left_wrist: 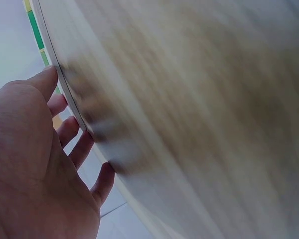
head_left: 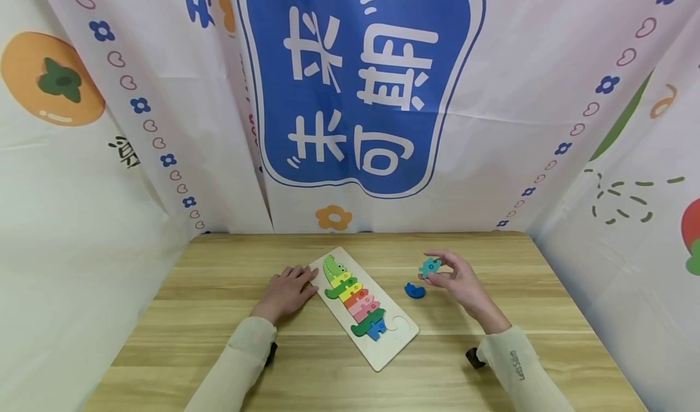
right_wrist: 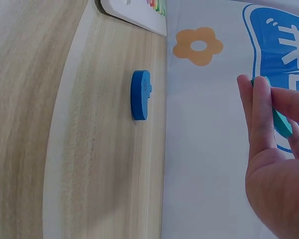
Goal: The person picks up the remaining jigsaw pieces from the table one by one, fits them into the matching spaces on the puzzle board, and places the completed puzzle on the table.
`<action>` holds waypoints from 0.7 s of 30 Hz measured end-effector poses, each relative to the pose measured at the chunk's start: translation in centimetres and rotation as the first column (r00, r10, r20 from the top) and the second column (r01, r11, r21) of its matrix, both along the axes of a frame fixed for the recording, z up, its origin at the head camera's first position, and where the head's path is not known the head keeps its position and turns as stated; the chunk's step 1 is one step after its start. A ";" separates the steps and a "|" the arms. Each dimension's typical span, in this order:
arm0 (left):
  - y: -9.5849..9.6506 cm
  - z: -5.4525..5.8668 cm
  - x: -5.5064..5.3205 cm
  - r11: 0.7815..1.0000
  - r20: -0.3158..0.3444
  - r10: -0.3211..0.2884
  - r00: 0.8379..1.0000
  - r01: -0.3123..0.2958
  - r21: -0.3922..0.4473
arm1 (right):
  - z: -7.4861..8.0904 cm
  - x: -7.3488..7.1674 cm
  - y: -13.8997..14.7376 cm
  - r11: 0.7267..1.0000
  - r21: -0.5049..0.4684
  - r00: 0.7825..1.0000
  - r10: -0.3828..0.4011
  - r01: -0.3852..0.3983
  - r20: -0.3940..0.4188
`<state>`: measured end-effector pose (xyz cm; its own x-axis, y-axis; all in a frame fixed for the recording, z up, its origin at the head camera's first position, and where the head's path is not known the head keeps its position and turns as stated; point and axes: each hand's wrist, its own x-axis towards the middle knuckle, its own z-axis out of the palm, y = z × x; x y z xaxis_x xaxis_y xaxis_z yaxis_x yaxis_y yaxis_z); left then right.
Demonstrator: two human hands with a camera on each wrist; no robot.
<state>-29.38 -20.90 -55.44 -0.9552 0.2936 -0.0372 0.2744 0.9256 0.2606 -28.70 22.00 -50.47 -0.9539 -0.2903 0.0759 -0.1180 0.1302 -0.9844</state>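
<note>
A pale wooden puzzle board [head_left: 391, 339] lies slanted on the table, bearing a crocodile [head_left: 355, 293] of joined coloured pieces, light green head at the far end. Near its tail end is a bare, curved outline. My left hand [head_left: 287, 290] lies at the board's left edge, thumb and fingertips touching down there with nothing held. Above the table, right of the board, my right hand [head_left: 462, 281] pinches a teal puzzle piece [head_left: 430, 267] between thumb and fingers. Just below it on the tabletop sits a blue curved puzzle piece [right_wrist: 139, 94], apart from the board.
The wood-grain table [head_left: 219, 363] runs back to a printed cloth [head_left: 219, 126] hanging behind it. More printed cloth hangs at both sides. A black wrist strap part [head_left: 474, 358] shows beside the right sleeve.
</note>
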 end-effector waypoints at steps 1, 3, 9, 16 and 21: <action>0.0 -0.1 0.0 1.000 0.002 0.002 1.000 -0.002 0.001 | 0.0 0.0 0.0 1.000 0.001 1.000 -0.001 0.001 0.001; 0.1 0.1 0.0 1.000 0.006 0.001 1.000 -0.001 0.000 | 0.0 0.0 0.0 1.000 0.018 1.000 -0.006 0.006 0.002; 0.2 0.4 -0.1 1.000 0.015 0.005 1.000 -0.005 -0.001 | 0.2 0.4 -0.5 0.999 0.045 1.000 -0.013 0.013 0.011; 0.1 0.1 -0.2 1.000 0.019 0.005 1.000 -0.005 -0.026 | -0.1 1.6 -1.4 0.984 0.176 1.000 -0.011 0.012 -0.008; 0.1 0.0 -0.2 0.999 0.013 0.007 1.000 -0.006 -0.032 | -0.7 2.3 -2.3 0.976 0.211 0.998 0.058 -0.061 0.021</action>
